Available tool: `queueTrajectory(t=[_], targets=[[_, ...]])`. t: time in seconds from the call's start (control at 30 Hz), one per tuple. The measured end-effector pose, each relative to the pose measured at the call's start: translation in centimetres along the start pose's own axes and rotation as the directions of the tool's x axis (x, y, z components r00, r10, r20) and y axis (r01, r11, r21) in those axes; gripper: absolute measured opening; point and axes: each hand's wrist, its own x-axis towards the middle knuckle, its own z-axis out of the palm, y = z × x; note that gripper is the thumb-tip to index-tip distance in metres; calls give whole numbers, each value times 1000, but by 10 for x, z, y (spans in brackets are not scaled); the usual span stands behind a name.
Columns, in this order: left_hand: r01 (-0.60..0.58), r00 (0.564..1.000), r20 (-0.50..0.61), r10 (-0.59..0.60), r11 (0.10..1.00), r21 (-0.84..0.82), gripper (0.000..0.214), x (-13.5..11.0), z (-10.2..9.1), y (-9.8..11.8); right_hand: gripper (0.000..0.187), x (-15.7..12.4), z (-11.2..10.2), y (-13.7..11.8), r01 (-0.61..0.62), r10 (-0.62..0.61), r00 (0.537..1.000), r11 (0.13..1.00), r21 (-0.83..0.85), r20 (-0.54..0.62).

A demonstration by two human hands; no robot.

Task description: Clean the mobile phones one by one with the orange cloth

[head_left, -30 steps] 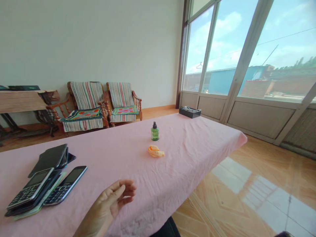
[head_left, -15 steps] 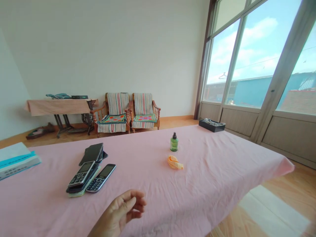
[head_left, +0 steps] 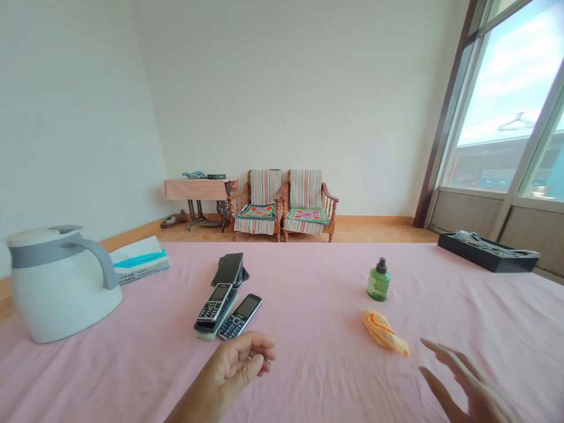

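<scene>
My left hand (head_left: 240, 365) hovers over the pink tablecloth (head_left: 308, 364) with its fingers loosely curled and nothing in them. Just beyond it lie a pile of keypad phones (head_left: 215, 308) and a single black phone (head_left: 240, 308) beside the pile. My right hand (head_left: 467, 385) is at the lower right, fingers stretched out and apart, holding nothing. A crumpled orange cloth (head_left: 383, 332) lies just left of its fingertips. A small green spray bottle (head_left: 378, 280) stands behind the cloth.
A white kettle (head_left: 57, 282) stands at the table's left, with a white and teal box (head_left: 140, 258) behind it. More dark phones (head_left: 230, 269) are stacked farther back. A black tray (head_left: 487, 251) sits at the far right. Two striped armchairs (head_left: 284, 202) line the back wall.
The view has swung left, bringing the kettle and box into sight. My right hand has come into view near the orange cloth. My left hand stays curled over the tablecloth.
</scene>
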Motion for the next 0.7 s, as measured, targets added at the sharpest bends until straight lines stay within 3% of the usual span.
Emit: queueTrajectory(t=[0.1,0.17,0.3,0.43,0.5,0.57,0.7], targets=[[32,999,-42,-30,998,48,24,3,-15,2,54,40,40,-19,59,-49,995,991,-119,82],[52,998,-29,-50,997,50,24,9,-18,-1,45,57,60,-26,44,-33,987,997,-65,156],[84,995,58,-83,996,-11,24,35,-8,-15,14,84,81,-59,32,-90,940,984,177,329],[110,994,-8,-111,990,-92,43,72,13,-23,19,108,87,-126,-67,-165,904,856,513,394],[145,987,-43,-152,980,-139,57,88,24,-23,27,112,92,-155,-83,-185,906,803,590,379],[175,982,-49,-185,971,-165,62,101,32,-24,31,109,100,-172,-6,-260,903,789,614,343],[142,978,-114,-175,956,-256,38,113,36,-32,23,92,122,-178,192,-332,928,815,546,170]])
